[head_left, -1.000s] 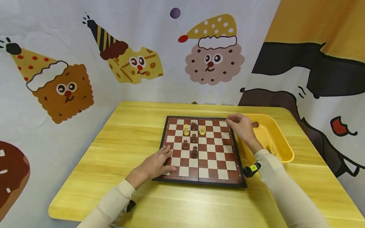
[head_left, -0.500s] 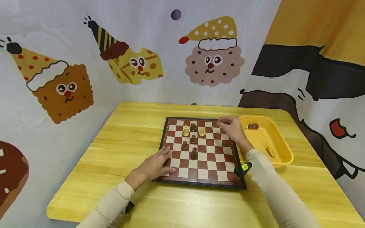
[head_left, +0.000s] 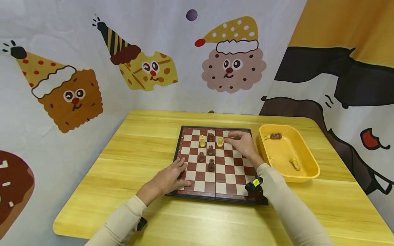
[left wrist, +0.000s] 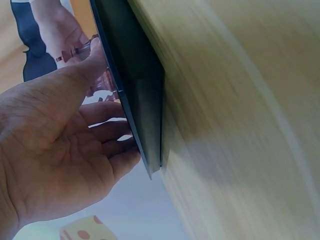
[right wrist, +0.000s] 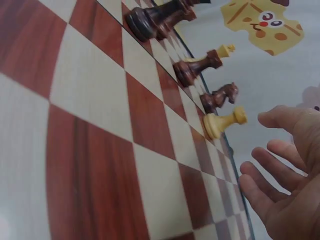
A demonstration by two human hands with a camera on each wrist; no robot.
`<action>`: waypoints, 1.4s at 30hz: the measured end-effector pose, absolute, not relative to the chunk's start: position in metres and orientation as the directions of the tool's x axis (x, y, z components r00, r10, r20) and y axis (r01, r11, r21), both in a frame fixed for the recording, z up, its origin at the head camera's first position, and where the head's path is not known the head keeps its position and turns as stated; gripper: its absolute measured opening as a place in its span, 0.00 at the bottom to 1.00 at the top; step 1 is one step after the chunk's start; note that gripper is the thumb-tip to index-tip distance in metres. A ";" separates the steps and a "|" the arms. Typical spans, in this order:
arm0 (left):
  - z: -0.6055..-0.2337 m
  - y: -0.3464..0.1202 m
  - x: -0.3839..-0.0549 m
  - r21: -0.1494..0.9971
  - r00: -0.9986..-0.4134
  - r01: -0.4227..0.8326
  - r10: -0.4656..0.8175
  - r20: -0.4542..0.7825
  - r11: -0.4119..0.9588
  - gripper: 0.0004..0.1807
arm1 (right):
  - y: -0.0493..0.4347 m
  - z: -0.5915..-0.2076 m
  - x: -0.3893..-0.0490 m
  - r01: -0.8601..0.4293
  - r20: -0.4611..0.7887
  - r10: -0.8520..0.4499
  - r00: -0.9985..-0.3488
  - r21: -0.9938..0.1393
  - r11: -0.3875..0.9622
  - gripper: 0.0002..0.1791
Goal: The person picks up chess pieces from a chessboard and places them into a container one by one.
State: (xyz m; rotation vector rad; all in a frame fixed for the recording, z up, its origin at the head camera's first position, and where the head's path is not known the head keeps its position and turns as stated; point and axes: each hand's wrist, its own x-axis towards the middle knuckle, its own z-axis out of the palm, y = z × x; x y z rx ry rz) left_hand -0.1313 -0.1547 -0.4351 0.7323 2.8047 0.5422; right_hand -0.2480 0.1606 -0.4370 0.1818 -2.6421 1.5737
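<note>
The table (head_left: 104,184) is running out of the head view. The chessboard (head_left: 224,178) is lying partly hidden by both hands, beside the yellow tray (head_left: 281,155). The left hand (head_left: 167,177) is resting on it, fingers extended; the right hand (head_left: 244,143), fingers parted, is hovering just beside the yellow rook (head_left: 220,142) standing on the board. Dark pieces (right wrist: 142,25) are overlapping.

On the near side of the right hand (head_left: 243,143), bare squares (head_left: 229,169) leave me room to pass; just ahead stands a yellow rook (head_left: 220,142), with dark pieces (head_left: 210,150) beyond, and rightward the tray (head_left: 282,152) blocks.
</note>
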 end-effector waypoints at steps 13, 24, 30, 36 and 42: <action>-0.438 -0.152 -0.130 0.418 -0.857 0.424 0.505 -0.103 0.804 0.43 | 0.145 -0.458 -0.252 0.017 -0.071 -0.131 -0.989 -0.927 0.375 0.24; -0.441 -0.151 -0.129 0.410 -0.852 0.427 0.510 -0.116 0.806 0.43 | 0.137 -0.471 -0.253 -0.054 0.032 -0.068 -0.997 -0.929 0.366 0.16; -0.441 -0.150 -0.132 0.407 -0.857 0.432 0.507 -0.094 0.805 0.43 | 0.137 -0.468 -0.254 -0.094 0.079 -0.054 -0.995 -0.922 0.376 0.15; -0.438 -0.150 -0.133 0.405 -0.869 0.401 0.481 -0.114 0.822 0.44 | 0.136 -0.459 -0.255 -0.127 0.112 -0.060 -0.992 -0.915 0.383 0.16; -0.435 -0.152 -0.132 0.405 -0.867 0.407 0.486 -0.111 0.819 0.44 | 0.138 -0.447 -0.257 -0.130 0.136 -0.012 -0.991 -0.915 0.383 0.16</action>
